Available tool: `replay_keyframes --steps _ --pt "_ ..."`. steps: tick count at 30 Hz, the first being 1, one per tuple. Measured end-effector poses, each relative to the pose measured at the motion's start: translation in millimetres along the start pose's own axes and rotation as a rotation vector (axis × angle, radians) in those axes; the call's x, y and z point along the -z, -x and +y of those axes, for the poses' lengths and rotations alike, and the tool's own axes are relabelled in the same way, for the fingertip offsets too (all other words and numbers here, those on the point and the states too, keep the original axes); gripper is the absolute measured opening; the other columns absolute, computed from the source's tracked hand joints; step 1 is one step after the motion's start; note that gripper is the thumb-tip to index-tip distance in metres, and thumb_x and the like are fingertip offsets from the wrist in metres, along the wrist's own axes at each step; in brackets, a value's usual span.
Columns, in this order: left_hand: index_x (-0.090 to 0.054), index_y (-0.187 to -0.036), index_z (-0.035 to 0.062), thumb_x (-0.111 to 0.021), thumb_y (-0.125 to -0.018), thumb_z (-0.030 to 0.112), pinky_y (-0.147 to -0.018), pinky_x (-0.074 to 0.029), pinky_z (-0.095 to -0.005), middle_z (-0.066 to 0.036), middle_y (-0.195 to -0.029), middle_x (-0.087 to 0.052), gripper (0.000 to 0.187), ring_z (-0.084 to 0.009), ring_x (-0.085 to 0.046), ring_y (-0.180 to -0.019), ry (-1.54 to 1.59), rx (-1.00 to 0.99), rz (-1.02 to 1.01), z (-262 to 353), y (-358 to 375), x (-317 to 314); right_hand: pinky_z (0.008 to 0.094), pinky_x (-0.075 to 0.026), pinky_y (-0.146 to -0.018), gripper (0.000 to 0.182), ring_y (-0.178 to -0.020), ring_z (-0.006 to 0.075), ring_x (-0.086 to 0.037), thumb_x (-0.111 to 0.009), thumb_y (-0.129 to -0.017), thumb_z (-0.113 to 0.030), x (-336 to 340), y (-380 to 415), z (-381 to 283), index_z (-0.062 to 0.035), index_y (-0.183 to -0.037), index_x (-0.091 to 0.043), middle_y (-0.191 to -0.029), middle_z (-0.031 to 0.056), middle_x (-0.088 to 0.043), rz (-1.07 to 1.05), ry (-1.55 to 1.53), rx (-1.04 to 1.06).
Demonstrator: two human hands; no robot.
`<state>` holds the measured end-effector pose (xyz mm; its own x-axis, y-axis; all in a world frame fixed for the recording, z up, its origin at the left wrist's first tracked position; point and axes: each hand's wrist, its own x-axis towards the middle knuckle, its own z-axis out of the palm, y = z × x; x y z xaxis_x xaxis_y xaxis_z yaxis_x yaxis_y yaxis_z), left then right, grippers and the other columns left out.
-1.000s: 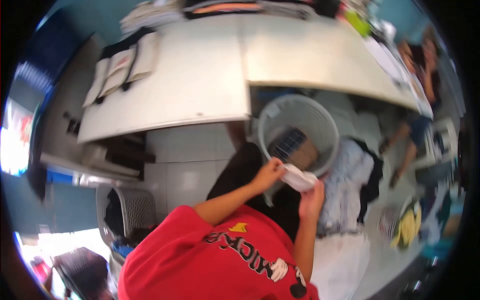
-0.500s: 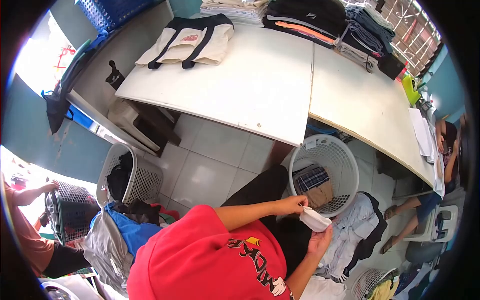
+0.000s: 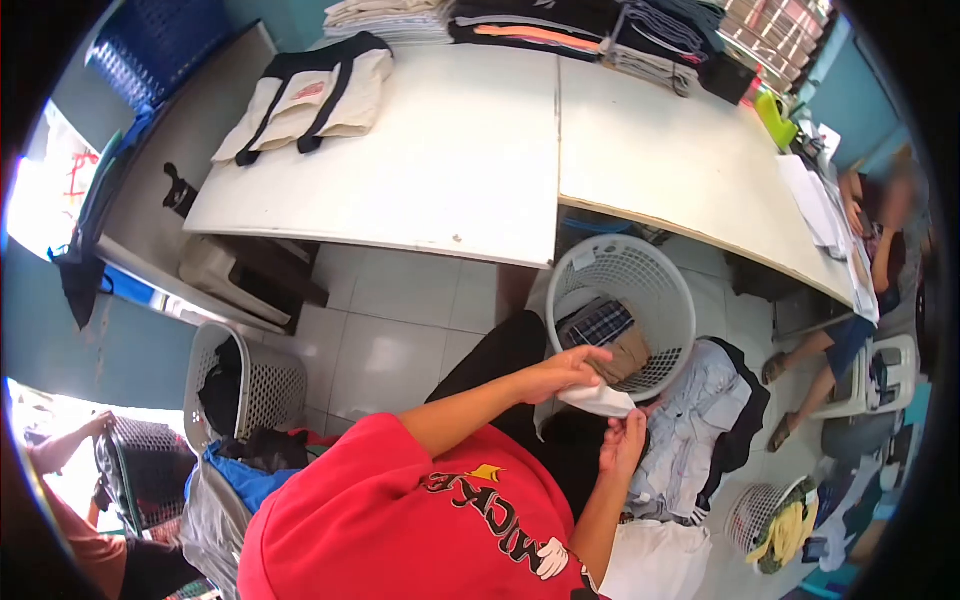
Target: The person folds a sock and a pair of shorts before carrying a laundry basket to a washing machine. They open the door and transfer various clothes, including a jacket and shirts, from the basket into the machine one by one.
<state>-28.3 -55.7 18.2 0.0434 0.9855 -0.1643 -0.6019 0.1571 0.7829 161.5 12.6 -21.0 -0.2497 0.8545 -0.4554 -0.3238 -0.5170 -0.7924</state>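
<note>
A small folded white cloth [image 3: 597,401] is held between both hands over my lap. My left hand [image 3: 563,376] pinches its left end between thumb and lower fingers, with the index finger stretched out. At the cloth's right end, the fingertips of my right hand [image 3: 624,440] are closed on it. Just beyond the hands stands a round white basket [image 3: 655,275] with folded plaid and tan clothes [image 3: 617,350] inside. Light blue garments [image 3: 690,425] lie in a pile right of my hands.
A white table [image 3: 440,170] bears a canvas bag [image 3: 300,100] and stacks of folded clothes [image 3: 540,25]. Laundry baskets [image 3: 272,385] stand at the left. One person holds a basket at far left; another sits on a chair [image 3: 893,375] at right. A basket with yellow cloth [image 3: 785,535] is lower right.
The view has shifted. My left hand's index finger has stretched out along the white cloth, and both hands have moved slightly left and the right one up in the view.
</note>
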Motion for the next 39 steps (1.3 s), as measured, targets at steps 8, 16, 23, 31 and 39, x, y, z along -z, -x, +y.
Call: replay_keyframes --steps 8,16,23,31,39 --pt "-0.056 -0.096 0.0062 -0.051 -0.082 0.019 -0.074 -0.041 -0.0293 -0.009 -0.09 -0.058 0.02 -0.0184 -0.055 -0.086 -0.921 -0.028 0.038 -2.7 16.2 20.0 0.024 -0.039 -0.067 0.005 -0.072 0.01 -0.046 -0.052 -0.08 -0.009 -17.5 -0.8 -24.1 -0.006 -0.077 -0.049 -0.076 0.0002 -0.045 -0.07 0.133 0.204" --pt "-0.056 -0.083 0.0127 -0.064 -0.07 0.02 -0.097 -0.013 -0.0587 0.0 -0.105 -0.051 0.017 -0.0234 -0.036 -0.117 -1.773 -0.299 0.122 -1.7 22.0 14.1 0.0214 -0.041 -0.07 0.026 -0.076 0.0094 -0.049 -0.052 -0.073 0.008 -19.3 4.2 -29.0 -0.0018 -0.096 -0.048 -0.086 0.0036 -0.052 -0.22 0.384 0.35" --pt "-0.055 -0.085 0.0128 -0.063 -0.07 0.013 -0.097 -0.013 -0.0571 -0.001 -0.109 -0.049 0.017 -0.0261 -0.034 -0.118 -1.795 -0.397 0.217 -2.7 15.1 -0.1 0.0226 -0.043 -0.067 0.022 -0.073 0.0118 -0.052 -0.051 -0.074 0.006 -11.9 2.8 -26.6 -0.0003 -0.095 -0.048 -0.085 0.0058 -0.053 -0.081 0.62 0.401" --pt "-0.053 -0.088 0.0006 -0.053 -0.079 0.01 -0.068 -0.044 -0.0277 -0.004 -0.092 -0.048 0.013 -0.0124 -0.051 -0.085 -0.514 -0.114 0.229 -40.1 3.3 12.4 0.0251 -0.04 -0.065 0.008 -0.069 0.0137 -0.048 -0.047 -0.074 0.003 -17.0 6.3 -30.5 -0.0009 -0.081 -0.05 -0.077 0.0058 -0.05 -0.095 0.683 0.484" --pt "-0.052 -0.094 0.0033 -0.054 -0.079 0.01 -0.072 -0.042 -0.0257 -0.005 -0.1 -0.049 0.016 -0.0109 -0.048 -0.091 0.003 0.035 0.429 -43.0 -2.5 5.6 0.0251 -0.04 -0.074 0.015 -0.082 0.0182 -0.054 -0.042 -0.071 0.009 -30.6 19.9 -43.8 -0.0001 -0.077 -0.052 -0.089 0.0099 -0.057 -0.163 0.648 0.55"
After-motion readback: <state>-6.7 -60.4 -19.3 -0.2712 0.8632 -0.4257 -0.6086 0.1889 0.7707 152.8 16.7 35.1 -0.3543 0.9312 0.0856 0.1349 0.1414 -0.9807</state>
